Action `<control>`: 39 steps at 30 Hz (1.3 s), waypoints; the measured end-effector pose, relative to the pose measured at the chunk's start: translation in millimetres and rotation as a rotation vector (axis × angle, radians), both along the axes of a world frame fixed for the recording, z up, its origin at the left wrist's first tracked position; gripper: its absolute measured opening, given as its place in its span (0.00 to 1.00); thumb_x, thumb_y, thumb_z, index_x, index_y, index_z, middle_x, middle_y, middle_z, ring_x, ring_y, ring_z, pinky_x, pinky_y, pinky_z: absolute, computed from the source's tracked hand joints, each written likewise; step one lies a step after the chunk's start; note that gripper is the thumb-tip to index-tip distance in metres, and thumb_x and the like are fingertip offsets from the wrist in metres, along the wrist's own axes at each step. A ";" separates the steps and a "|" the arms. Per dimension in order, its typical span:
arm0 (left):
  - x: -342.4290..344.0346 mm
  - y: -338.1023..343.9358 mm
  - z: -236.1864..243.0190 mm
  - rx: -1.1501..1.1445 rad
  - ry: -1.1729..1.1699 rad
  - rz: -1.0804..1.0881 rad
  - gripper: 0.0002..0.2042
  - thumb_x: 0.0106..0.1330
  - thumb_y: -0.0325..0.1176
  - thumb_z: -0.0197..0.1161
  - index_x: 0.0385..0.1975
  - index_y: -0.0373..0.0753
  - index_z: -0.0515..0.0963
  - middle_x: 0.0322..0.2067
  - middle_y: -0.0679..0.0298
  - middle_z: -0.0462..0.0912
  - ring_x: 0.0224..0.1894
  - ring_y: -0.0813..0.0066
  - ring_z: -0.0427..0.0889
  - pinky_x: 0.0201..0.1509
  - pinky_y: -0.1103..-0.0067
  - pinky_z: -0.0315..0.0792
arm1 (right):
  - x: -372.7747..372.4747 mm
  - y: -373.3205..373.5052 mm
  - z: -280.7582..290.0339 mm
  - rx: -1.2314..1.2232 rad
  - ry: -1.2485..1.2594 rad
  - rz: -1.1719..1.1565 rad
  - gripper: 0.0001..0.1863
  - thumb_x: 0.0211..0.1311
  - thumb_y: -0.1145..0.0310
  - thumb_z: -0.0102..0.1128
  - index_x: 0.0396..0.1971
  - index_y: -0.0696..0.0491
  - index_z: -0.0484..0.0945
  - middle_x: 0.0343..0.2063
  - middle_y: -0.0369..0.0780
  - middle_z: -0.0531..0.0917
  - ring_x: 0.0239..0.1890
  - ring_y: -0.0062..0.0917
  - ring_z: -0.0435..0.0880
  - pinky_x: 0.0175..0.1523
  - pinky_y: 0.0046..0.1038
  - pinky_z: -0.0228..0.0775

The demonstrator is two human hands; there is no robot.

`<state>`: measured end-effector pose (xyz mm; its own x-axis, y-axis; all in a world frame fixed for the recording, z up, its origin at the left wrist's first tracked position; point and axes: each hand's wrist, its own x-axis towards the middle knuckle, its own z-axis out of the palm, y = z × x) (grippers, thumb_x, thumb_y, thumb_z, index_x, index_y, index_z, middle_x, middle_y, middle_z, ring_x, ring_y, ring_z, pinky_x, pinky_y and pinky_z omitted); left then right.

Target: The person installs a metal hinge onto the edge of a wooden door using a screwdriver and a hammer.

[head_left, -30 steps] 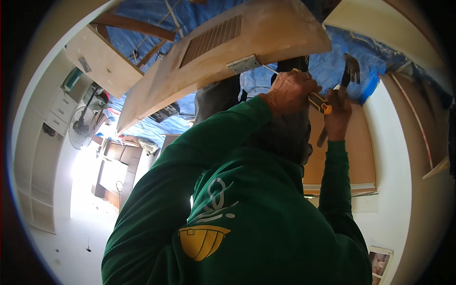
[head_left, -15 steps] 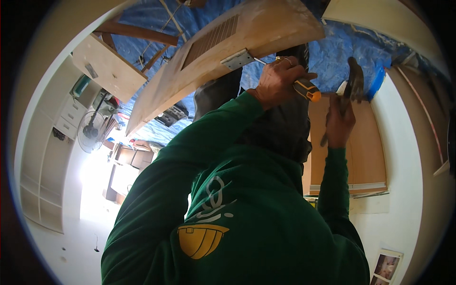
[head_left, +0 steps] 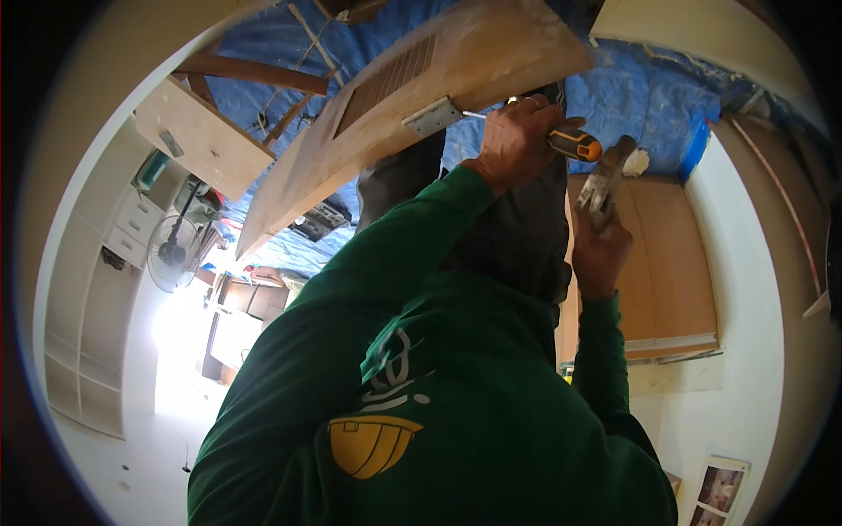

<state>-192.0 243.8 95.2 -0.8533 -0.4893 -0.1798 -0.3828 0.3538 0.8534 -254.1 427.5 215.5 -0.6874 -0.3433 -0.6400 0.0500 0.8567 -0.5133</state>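
the left arm, sleeved in green, is raised from the lower left up toward the top centre, bent slightly at the wrist. the left hand (head_left: 517,140) is closed in a fist, knuckles turned to the camera, fingers wrapped tight. the right arm is lifted more steeply along the right side, its forearm nearly upright. the right hand (head_left: 599,250) is clenched as well, held lower than the left and just to its right, the two hands kept apart.
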 end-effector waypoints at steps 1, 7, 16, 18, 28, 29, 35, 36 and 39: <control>-2.3 -0.3 -1.3 0.006 -0.040 0.028 0.13 0.62 0.39 0.79 0.29 0.42 0.79 0.29 0.59 0.82 0.30 0.53 0.85 0.32 0.60 0.76 | -4.7 0.9 1.3 0.006 0.023 -0.017 0.11 0.73 0.71 0.66 0.49 0.61 0.85 0.24 0.43 0.82 0.26 0.36 0.83 0.36 0.39 0.76; -6.0 6.1 -10.4 -0.029 -0.108 -0.002 0.12 0.60 0.39 0.78 0.32 0.43 0.81 0.30 0.58 0.83 0.33 0.51 0.86 0.34 0.58 0.77 | -19.9 2.2 -13.4 0.140 0.116 0.178 0.14 0.74 0.66 0.66 0.49 0.61 0.85 0.27 0.51 0.87 0.33 0.47 0.90 0.39 0.44 0.78; -25.8 4.4 -15.1 -0.080 -0.207 0.008 0.11 0.61 0.40 0.76 0.36 0.42 0.83 0.31 0.54 0.87 0.34 0.47 0.88 0.37 0.57 0.78 | -59.1 2.4 -29.0 0.223 -0.085 0.044 0.19 0.75 0.60 0.65 0.48 0.63 0.85 0.28 0.56 0.87 0.35 0.57 0.89 0.41 0.48 0.78; -33.7 -0.5 -14.3 0.009 -0.230 -0.051 0.11 0.61 0.40 0.76 0.35 0.42 0.84 0.29 0.54 0.87 0.33 0.47 0.88 0.37 0.57 0.79 | -59.5 1.3 -30.2 0.219 -0.109 0.118 0.19 0.75 0.59 0.65 0.49 0.62 0.85 0.28 0.57 0.87 0.35 0.58 0.88 0.41 0.48 0.78; -28.5 -5.6 3.1 0.033 -0.122 -0.042 0.11 0.57 0.40 0.78 0.30 0.43 0.84 0.25 0.57 0.87 0.29 0.51 0.88 0.32 0.61 0.79 | -50.9 3.5 -22.8 0.135 -0.184 -0.132 0.18 0.76 0.59 0.67 0.48 0.61 0.86 0.25 0.39 0.83 0.29 0.19 0.77 0.38 0.34 0.73; -27.0 -7.6 2.4 0.032 -0.121 -0.043 0.11 0.57 0.40 0.78 0.30 0.43 0.84 0.25 0.57 0.87 0.29 0.51 0.88 0.32 0.61 0.79 | -49.6 3.6 -22.4 0.145 -0.172 -0.111 0.18 0.76 0.59 0.67 0.47 0.62 0.86 0.25 0.39 0.83 0.30 0.19 0.77 0.38 0.34 0.73; -13.8 -17.3 1.1 0.012 -0.144 -0.085 0.09 0.55 0.37 0.76 0.33 0.44 0.88 0.27 0.58 0.89 0.30 0.52 0.89 0.34 0.61 0.81 | -36.5 9.5 -18.4 0.144 -0.158 -0.031 0.15 0.73 0.63 0.67 0.46 0.61 0.85 0.28 0.51 0.87 0.32 0.40 0.92 0.39 0.39 0.78; -11.0 -19.5 2.2 0.027 -0.084 -0.088 0.09 0.55 0.37 0.76 0.34 0.44 0.87 0.26 0.59 0.87 0.29 0.53 0.89 0.34 0.61 0.81 | -33.4 10.0 -17.0 0.093 -0.146 -0.033 0.15 0.72 0.63 0.67 0.45 0.61 0.85 0.27 0.52 0.87 0.31 0.43 0.91 0.39 0.39 0.78; -0.4 -26.9 8.9 0.034 0.015 -0.098 0.09 0.56 0.36 0.77 0.33 0.44 0.86 0.23 0.61 0.85 0.27 0.54 0.87 0.32 0.61 0.79 | -23.5 6.2 -8.4 0.060 -0.104 -0.012 0.12 0.72 0.66 0.65 0.42 0.61 0.85 0.26 0.52 0.86 0.30 0.44 0.91 0.37 0.39 0.77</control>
